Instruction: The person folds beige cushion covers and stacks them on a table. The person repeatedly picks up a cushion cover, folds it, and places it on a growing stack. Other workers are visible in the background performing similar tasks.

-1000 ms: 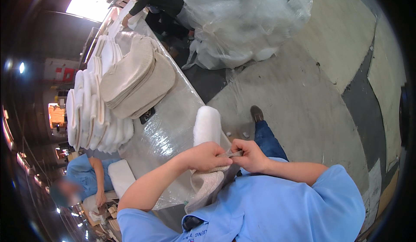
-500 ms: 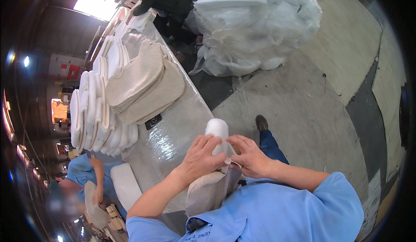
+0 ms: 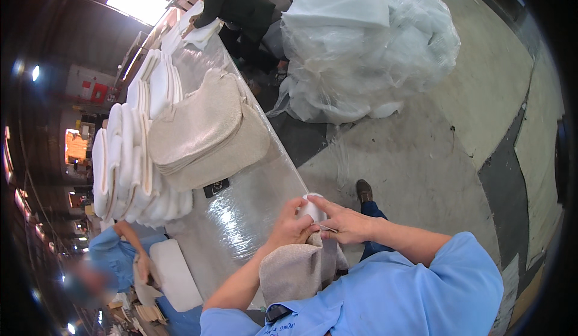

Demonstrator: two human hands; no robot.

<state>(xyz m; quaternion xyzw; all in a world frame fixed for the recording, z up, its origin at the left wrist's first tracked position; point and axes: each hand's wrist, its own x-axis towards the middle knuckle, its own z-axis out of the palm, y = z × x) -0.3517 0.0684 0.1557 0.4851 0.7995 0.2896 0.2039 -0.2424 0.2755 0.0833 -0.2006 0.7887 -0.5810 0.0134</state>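
Here, my left hand [image 3: 290,224] grasps the beige cover [image 3: 290,271] by its edge. My right hand [image 3: 350,223] grips there too, touching white padding [image 3: 309,209].

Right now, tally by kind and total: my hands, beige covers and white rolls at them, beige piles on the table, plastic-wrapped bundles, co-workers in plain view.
Hands: 2 (left hand, right hand)
Beige cover: 1
White roll: 1
Beige pile: 1
Plastic-wrapped bundle: 1
Co-workers: 2 (dark-sleeved person, blue-sleeved person)
Total: 8
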